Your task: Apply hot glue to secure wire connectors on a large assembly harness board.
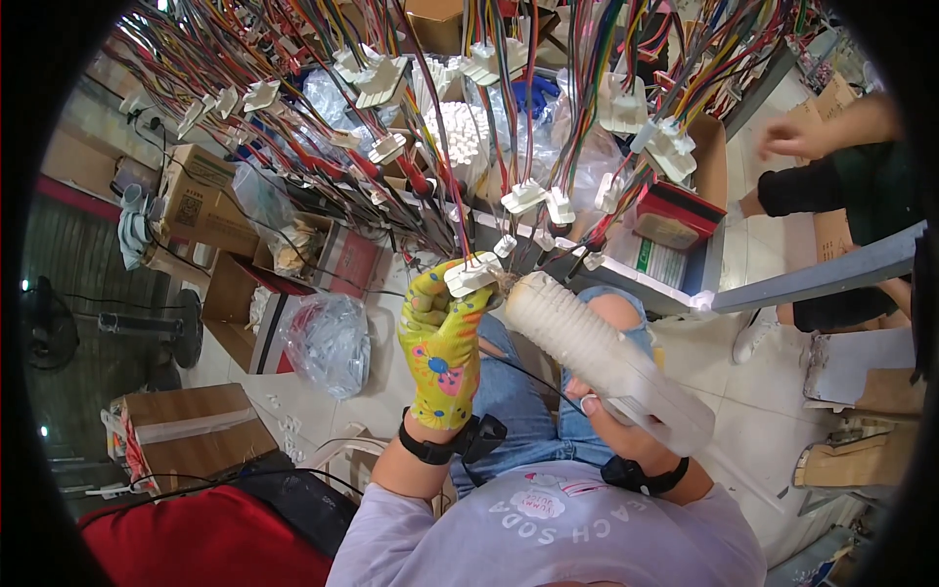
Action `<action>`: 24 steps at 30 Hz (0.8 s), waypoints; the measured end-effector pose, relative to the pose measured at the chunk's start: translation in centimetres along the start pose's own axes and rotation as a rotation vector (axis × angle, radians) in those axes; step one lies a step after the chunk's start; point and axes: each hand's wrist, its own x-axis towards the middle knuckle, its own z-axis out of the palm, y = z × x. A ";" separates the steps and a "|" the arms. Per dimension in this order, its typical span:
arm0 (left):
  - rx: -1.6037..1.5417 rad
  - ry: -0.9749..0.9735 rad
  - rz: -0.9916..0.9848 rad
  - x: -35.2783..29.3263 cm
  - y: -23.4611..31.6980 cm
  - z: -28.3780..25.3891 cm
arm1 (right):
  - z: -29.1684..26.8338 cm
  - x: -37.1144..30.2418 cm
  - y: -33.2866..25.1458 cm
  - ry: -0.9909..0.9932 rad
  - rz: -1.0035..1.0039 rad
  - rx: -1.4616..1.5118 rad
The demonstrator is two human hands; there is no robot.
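Note:
My left hand (440, 347), in a yellow patterned glove, grips a white plastic connector (472, 275) with coloured wires running up from it. In my right hand (599, 409), which is bare, is a bulky whitish heat gun (597, 347) with a ribbed, wrapped barrel. Its scorched, narrow nozzle points up and left, very close to the right side of the connector. The gun's body hides part of my right fingers. Just beyond, other white connectors (525, 197) hang on bundles of coloured wires.
A grey metal rail (822, 266) crosses at the right. Beyond it, a co-worker's hand (812, 135) reaches in. Open cartons (235, 323), a clear plastic bag (328, 342) and a taped box (201, 430) stand at the left. A black cable (533, 374) crosses my lap.

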 end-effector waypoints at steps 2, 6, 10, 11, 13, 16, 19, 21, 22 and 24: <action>-0.083 0.022 -0.018 0.0 0.0 0.2 | -0.1 0.0 0.0 -0.029 -0.038 -0.048; -0.078 0.015 -0.109 -0.1 0.1 0.1 | 0.1 -0.3 0.4 0.009 0.017 0.073; -0.345 -0.104 -0.211 0.2 -0.2 -0.3 | 0.5 -0.9 0.9 -0.003 0.054 0.062; -0.437 -0.145 -0.251 0.2 -0.2 -0.5 | 0.5 -1.0 0.9 0.007 0.062 0.079; -0.418 -0.187 -0.262 0.3 0.0 -0.9 | 0.5 -1.3 0.9 -0.025 0.167 0.304; -0.368 -0.250 -0.243 0.3 0.4 -1.2 | 0.2 -1.4 0.7 -0.062 0.151 0.210; -0.409 -0.209 -0.298 0.2 0.5 -0.9 | -0.2 -1.4 0.3 -0.041 0.087 0.047; -0.493 -0.156 -0.363 0.4 0.5 -0.9 | -0.5 -1.4 0.1 -0.026 0.065 -0.010; -0.502 -0.140 -0.398 0.5 0.6 -0.9 | -0.6 -1.4 0.1 -0.103 0.104 -0.021; -0.511 -0.123 -0.432 0.6 0.6 -1.1 | -0.6 -1.4 0.1 -0.037 0.091 0.101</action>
